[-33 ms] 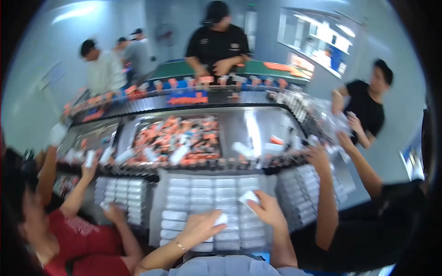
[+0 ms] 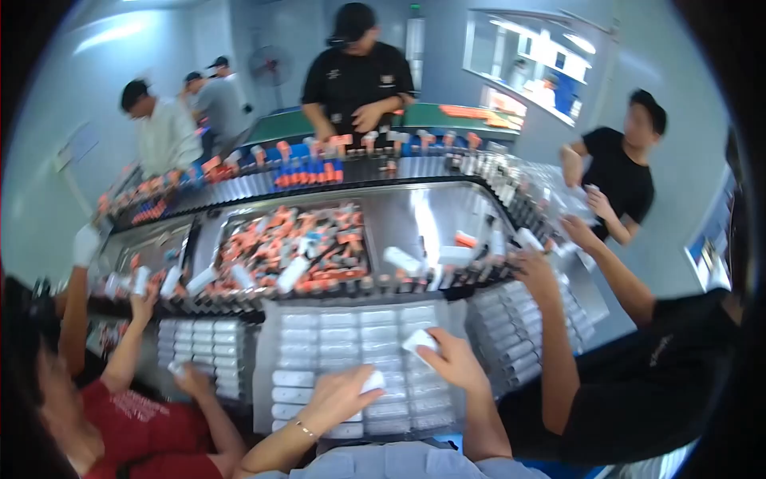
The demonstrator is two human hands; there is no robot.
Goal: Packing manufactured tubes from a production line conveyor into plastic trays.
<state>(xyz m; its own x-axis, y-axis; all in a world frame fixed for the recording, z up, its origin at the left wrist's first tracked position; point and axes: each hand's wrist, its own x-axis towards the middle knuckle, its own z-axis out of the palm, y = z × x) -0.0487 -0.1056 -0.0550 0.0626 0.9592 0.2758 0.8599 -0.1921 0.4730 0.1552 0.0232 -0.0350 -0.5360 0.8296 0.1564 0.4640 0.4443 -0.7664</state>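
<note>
The right hand (image 2: 456, 363) pinches a white block (image 2: 416, 342) that juts up and leftward from it over the clear tray (image 2: 263, 351), while the left hand (image 2: 339, 399), nearer the filled blocks (image 2: 292, 378) lying crosswise at left, clasps a half-hidden block (image 2: 373, 382).
</note>
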